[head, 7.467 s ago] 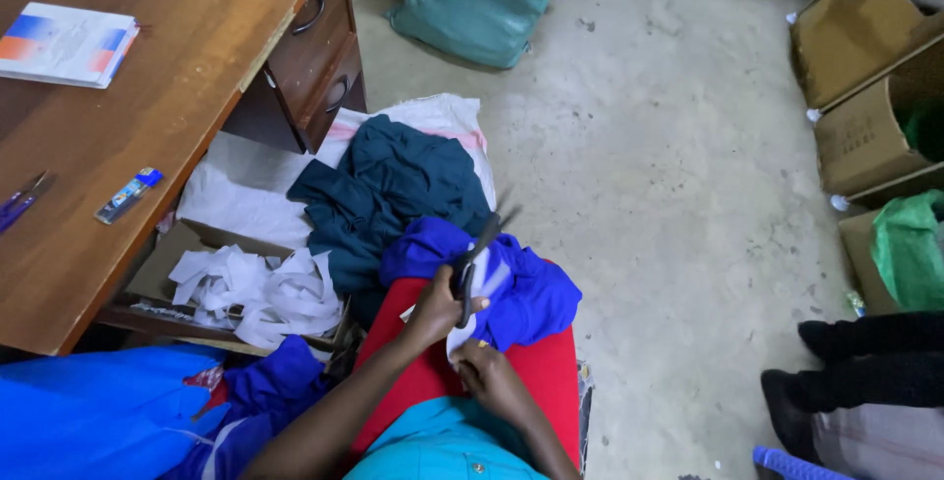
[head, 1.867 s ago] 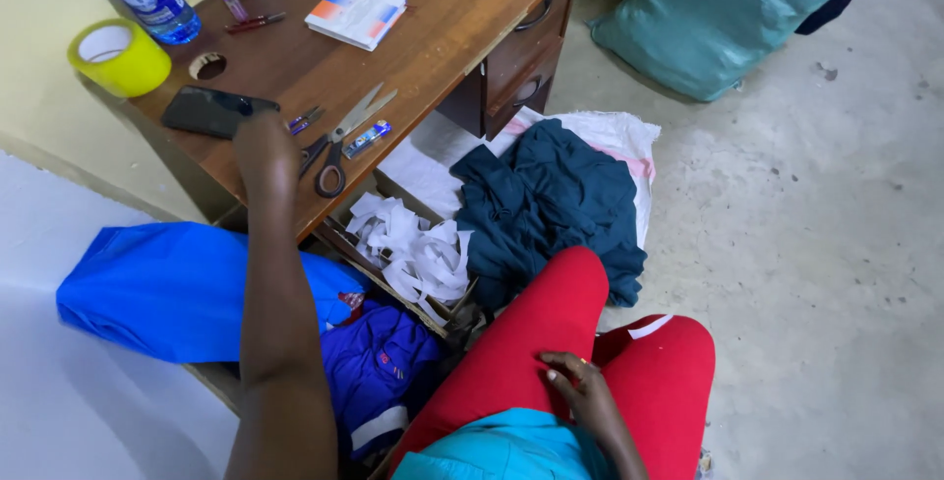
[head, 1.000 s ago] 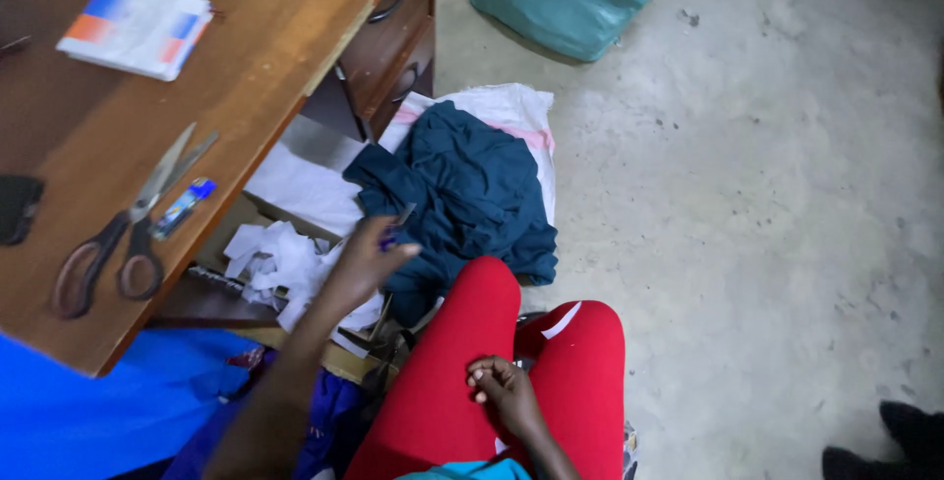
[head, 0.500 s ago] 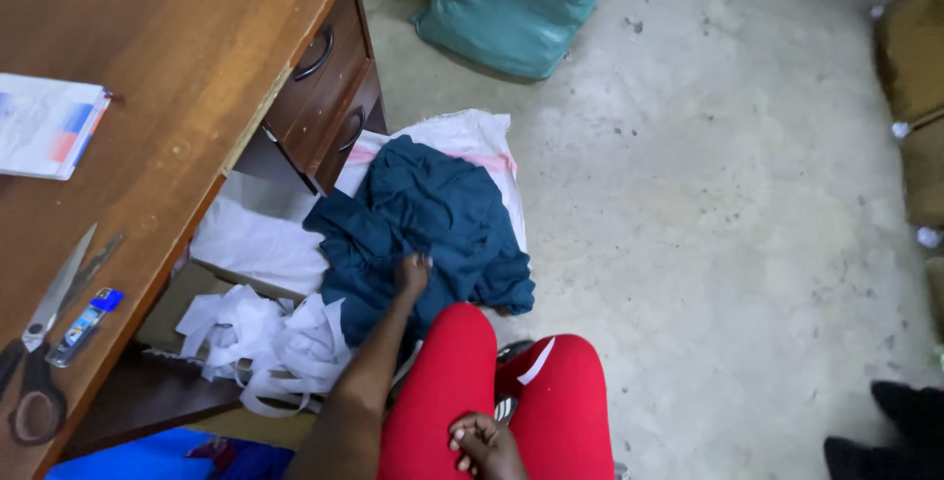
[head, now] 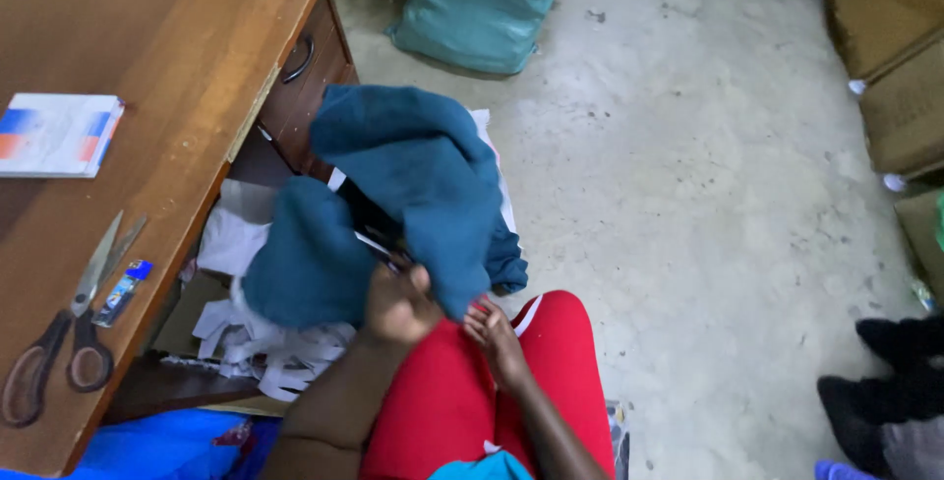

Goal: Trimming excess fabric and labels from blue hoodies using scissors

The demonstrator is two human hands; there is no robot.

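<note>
A dark teal cloth [head: 423,195] hangs lifted above my lap, bunched into two drooping lobes. My left hand [head: 395,305] grips it from below at its middle. My right hand [head: 495,334] touches the cloth's lower edge just above my red trousers [head: 472,401]; its fingers pinch the fabric. On the wooden desk [head: 167,77] to my left lie a pair of scissors [head: 61,342] and a small blue lighter [head: 123,292], both apart from my hands.
A white and blue booklet [head: 57,133] rests on the desk. White cloth scraps [head: 258,352] pile in a box under the desk. A green sack [head: 482,3] stands by the drawers. Cardboard boxes [head: 890,47] line the right. Another person's dark shoes [head: 890,372] are at right. Blue fabric [head: 167,446] lies lower left.
My left hand set the scissors on the desk, reached down to the teal cloth on the floor and lifted it. My right hand rose from my lap to its edge.
</note>
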